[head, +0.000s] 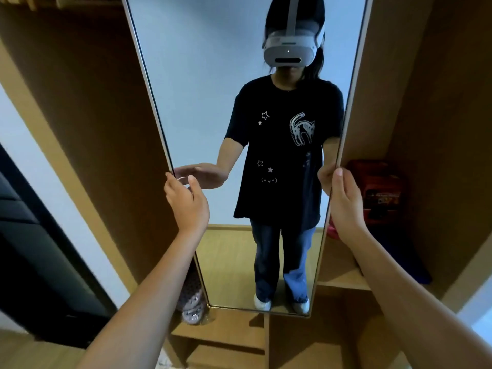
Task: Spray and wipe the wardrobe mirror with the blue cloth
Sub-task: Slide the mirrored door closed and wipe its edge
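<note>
The tall wardrobe mirror stands in front of me in a thin light frame and reflects a person in a dark shirt and jeans. My left hand reaches to the mirror's left edge with fingers spread, touching or nearly touching the frame. My right hand grips the mirror's right edge, thumb on the front. No blue cloth and no spray bottle appear anywhere in view.
Wooden wardrobe walls flank the mirror. A red box sits on a shelf at the right, behind the mirror edge. Light slippers lie in a low compartment at the left. A dark door or panel is at far left.
</note>
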Demonstrator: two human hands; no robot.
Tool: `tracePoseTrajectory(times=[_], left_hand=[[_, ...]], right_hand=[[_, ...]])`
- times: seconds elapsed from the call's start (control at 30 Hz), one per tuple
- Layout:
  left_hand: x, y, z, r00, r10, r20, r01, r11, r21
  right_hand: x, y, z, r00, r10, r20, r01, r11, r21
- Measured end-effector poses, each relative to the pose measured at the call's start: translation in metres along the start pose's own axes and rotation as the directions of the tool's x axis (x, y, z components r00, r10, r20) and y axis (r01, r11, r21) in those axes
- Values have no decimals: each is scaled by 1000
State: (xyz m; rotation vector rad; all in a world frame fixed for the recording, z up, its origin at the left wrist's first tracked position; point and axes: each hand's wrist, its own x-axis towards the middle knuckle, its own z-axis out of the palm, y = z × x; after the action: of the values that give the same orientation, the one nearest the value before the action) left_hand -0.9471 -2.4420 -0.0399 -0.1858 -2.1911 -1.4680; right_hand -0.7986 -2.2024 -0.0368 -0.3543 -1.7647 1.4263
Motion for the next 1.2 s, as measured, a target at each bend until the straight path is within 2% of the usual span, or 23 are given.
tracePoseTrajectory(times=[0.33, 0.57, 0.73, 0.9, 1.03, 1.2], left_hand=[[21, 1, 0, 999, -44, 13, 45, 996, -73], [44, 2, 13, 971, -181, 159, 202, 972, -123], [59, 7, 31, 946, -218, 242, 255, 957, -136], [85, 12, 47, 879, -277, 387, 369, 911, -185], [82, 25, 64, 826, -235, 512, 424, 858, -291], [88, 40, 76, 777, -273, 567, 497, 818, -288]], right_hand=[[-24, -12, -5, 1000, -10, -15, 10, 999, -39], [-53, -14, 2, 994, -77, -73, 76, 997, -11], [-77, -23, 8, 982, -159, -105, 158, 987, -18], [-106, -30, 26, 965, -232, -125, 233, 972, -5], [-121, -28, 49, 918, -363, -157, 361, 932, -45], [-130, -25, 74, 863, -467, -194, 462, 884, -72]])
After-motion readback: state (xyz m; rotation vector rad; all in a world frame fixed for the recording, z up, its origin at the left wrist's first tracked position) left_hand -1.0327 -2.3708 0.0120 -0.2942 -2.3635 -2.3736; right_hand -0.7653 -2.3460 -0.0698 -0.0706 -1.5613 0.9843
